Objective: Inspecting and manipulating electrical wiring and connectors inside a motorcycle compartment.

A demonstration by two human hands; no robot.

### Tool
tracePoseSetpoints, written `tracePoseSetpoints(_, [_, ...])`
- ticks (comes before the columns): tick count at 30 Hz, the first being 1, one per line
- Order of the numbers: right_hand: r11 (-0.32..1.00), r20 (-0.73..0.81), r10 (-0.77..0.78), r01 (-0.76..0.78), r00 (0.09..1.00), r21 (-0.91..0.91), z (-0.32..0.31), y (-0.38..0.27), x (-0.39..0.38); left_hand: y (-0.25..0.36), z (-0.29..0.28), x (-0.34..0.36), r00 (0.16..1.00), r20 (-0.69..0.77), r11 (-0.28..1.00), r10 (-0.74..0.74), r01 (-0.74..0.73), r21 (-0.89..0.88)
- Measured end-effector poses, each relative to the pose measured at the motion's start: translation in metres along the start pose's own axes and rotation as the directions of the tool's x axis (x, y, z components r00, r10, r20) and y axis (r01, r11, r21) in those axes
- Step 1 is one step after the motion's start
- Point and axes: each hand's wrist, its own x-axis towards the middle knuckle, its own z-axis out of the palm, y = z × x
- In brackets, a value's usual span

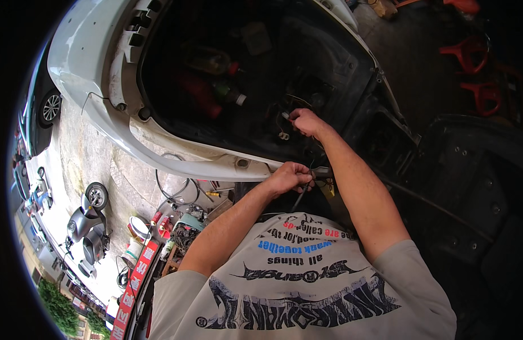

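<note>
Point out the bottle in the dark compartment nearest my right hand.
The greenish bottle with the white cap is nearest your right hand; the yellowish bottle, farther off, has a red cap.

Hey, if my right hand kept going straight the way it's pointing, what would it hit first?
Beyond the small white piece it holds, your right hand would probably meet the white-capped bottle, though depth in the dark compartment is unclear.

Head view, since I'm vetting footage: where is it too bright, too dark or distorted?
In the head view, pavement at left is washed out by daylight; the compartment sits in deep shadow, its bottles dim; the parked car bends near the rim.
</note>
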Motion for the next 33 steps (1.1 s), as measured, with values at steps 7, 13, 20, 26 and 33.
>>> tracePoseSetpoints(7, [1.0, 0.002, 0.021, -0.021, 1.0, -0.011, 0.0, -0.005, -0.005, -0.001, -0.001, 0.0, 1.0, 0.002, 1.0, -0.003, 0.003, -0.001])
tracePoseSetpoints(13, [0.999, -0.004, 0.031, -0.031, 1.0, -0.008, 0.0, -0.006, -0.005, -0.001, -0.001, 0.0, 1.0, 0.005, 1.0, 0.001, -0.001, -0.006])
tracePoseSetpoints(20, [0.999, -0.003, 0.041, -0.041, 0.999, -0.006, 0.001, -0.005, -0.004, -0.002, -0.001, -0.001, 1.0, 0.009, 1.0, 0.007, -0.007, -0.01])
tracePoseSetpoints(26, [0.999, -0.018, 0.048, -0.047, 0.999, 0.01, 0.002, 0.001, 0.0, 0.0, 0.0, -0.001, 1.0, 0.008, 1.0, 0.003, -0.003, -0.002])
tracePoseSetpoints(33, [0.999, -0.03, 0.04, -0.04, 0.999, 0.002, 0.003, 0.003, 0.0, -0.003, -0.001, 0.0, 1.0, 0.001, 1.0, 0.005, -0.005, -0.004])
